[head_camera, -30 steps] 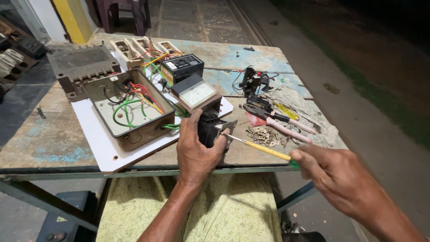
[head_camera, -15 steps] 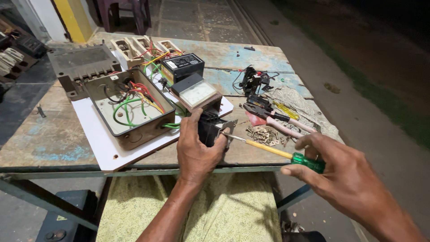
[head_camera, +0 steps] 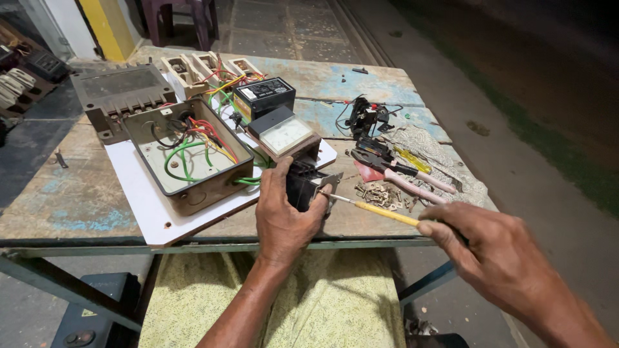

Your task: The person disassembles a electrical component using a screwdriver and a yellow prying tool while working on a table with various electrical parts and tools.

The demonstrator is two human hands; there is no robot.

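Head view, looking down at a worn wooden workbench (head_camera: 84,212) with flaking blue paint. Left hand (head_camera: 284,216) wrapped round a small black electrical component (head_camera: 303,183) at the near edge of the bench, fingers closed on it, thumb up the left side. Right hand (head_camera: 496,258) pinched tight on the handle end of a yellow-shafted screwdriver (head_camera: 380,212), tip resting at the grey metal bracket on the component's right face. Looks like mid-step on a terminal screw; impossible to tell from here whether loosening or tightening.

Just left of the hands: open metal junction box (head_camera: 193,161) on a white board (head_camera: 148,206), red, green, yellow and black wires looped inside. Behind the component, a panel meter (head_camera: 284,135) with a pale dial, and a black box-shaped meter (head_camera: 264,96) further back. To the right: pink-handled pliers (head_camera: 400,177), a little pile of loose screws (head_camera: 377,192), another black part with wires (head_camera: 364,116).

Next move probably needs the tip seated square in the slot, the left grip kept firm so the part doesn't twist, and steady turning without slipping off onto the fingers.
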